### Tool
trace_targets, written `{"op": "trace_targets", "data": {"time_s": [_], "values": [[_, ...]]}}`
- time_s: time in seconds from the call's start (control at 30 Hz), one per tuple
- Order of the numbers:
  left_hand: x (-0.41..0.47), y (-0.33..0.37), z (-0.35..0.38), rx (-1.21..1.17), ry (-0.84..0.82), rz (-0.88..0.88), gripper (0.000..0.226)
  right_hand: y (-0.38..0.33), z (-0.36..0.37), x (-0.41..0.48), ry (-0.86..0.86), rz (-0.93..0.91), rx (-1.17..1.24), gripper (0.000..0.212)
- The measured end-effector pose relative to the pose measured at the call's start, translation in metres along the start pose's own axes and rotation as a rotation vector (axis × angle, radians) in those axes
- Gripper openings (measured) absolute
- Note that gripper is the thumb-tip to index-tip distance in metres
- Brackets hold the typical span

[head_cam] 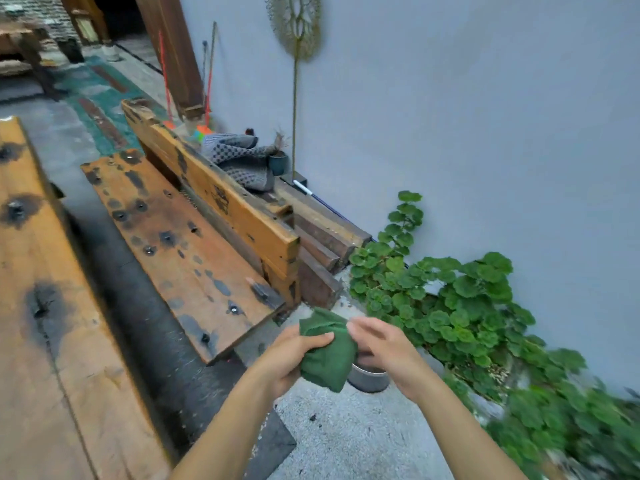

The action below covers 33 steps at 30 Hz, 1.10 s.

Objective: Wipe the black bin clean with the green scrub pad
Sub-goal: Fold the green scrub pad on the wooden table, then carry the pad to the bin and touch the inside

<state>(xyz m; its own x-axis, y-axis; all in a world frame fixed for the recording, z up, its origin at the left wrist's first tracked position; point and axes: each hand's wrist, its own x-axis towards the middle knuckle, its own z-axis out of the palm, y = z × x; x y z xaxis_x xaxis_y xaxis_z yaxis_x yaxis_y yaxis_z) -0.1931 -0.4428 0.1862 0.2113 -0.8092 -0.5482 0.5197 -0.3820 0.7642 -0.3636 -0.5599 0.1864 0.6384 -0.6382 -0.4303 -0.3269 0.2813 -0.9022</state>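
Note:
I hold a folded green scrub pad (329, 351) in front of me, low in the middle of the view. My left hand (294, 355) grips its left side, thumb across the top. My right hand (384, 348) touches its right side with curled fingers, its grip partly hidden behind the pad. A small dark bin (71, 50) stands far away at the top left, too blurred to be sure what it is.
A metal bowl (369, 377) sits on the gravelly floor just below my hands. A worn wooden bench (194, 247) stands to the left, a wooden table (41, 306) further left. Green leafy plants (460, 306) grow along the grey wall on the right.

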Motion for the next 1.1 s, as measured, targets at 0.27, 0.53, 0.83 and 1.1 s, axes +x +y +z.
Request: {"op": "trace_targets", "data": {"time_s": [0.27,0.53,0.83,1.1], "values": [[0.069,0.012,0.052,0.07,-0.004,-0.148,0.057,0.024,-0.05,0.014,0.183,0.14,0.461,0.03],[0.164,0.025,0.087,0.15,-0.032,-0.22,0.031,0.038,-0.071,0.022,0.502,0.108,0.242,0.064],[0.213,0.037,0.141,0.324,-0.248,-0.296,0.032,0.039,-0.088,0.036,0.655,-0.24,-0.567,0.082],[0.244,0.017,0.181,0.689,-0.596,-0.17,0.075,0.091,-0.181,0.057,0.196,0.037,0.392,0.104]]}}
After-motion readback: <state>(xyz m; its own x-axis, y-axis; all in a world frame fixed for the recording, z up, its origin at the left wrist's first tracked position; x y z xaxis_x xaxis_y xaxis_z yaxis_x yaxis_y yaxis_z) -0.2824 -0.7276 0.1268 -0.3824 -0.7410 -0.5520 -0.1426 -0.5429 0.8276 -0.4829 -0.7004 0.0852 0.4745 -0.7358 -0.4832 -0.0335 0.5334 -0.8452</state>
